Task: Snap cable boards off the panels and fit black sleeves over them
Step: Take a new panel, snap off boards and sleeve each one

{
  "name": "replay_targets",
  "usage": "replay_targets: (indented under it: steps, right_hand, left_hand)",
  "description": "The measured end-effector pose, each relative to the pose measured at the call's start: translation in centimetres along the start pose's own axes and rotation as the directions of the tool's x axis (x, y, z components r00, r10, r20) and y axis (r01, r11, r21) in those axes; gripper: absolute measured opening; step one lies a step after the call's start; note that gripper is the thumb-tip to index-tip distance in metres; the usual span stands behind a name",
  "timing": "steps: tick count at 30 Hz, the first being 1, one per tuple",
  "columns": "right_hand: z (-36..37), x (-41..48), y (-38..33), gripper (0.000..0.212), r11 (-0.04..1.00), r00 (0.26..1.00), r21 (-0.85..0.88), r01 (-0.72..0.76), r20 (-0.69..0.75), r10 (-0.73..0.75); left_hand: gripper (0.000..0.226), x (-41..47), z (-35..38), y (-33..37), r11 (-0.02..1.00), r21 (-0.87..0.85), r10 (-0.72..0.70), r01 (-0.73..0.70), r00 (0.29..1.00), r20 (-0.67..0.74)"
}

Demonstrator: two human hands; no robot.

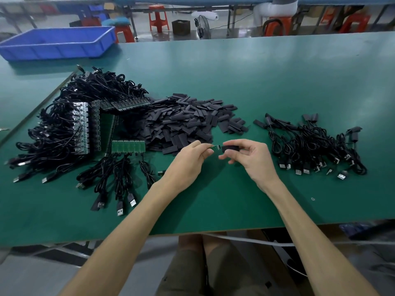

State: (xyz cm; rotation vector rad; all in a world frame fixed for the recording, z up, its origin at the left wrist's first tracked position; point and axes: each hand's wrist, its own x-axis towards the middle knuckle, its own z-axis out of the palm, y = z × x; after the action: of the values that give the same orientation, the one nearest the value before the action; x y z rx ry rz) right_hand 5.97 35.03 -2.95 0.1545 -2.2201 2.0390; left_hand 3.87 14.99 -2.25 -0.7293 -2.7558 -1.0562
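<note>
While in hands, board beside sleeve.

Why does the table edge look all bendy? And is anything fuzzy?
Head view: the wide lens bows the edges of the green table; the left hand, right hand, small board and black sleeve look sharp; the far red stools look softer; light is even, shadows faint.

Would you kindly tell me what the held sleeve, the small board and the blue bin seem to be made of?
Sleeve: likely soft rubbery tubing, matte black, flattened, no shine. Board: apparently rigid circuit laminate, green with pale metal contacts. Bin: probably moulded plastic, uniform blue, smooth faint gloss.
</note>
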Motion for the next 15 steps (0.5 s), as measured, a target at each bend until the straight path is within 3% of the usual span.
replay_targets:
  steps: [15]
  right_hand:
    - [0.15,0.03,0.1,0.01,1.0,1.0,0.014,-0.014,-0.022,0.015]
  left_hand:
    - [0.032,0.12,-0.29,0.12,0.999,-0.036,-0.008,0.011,0.997,0.071]
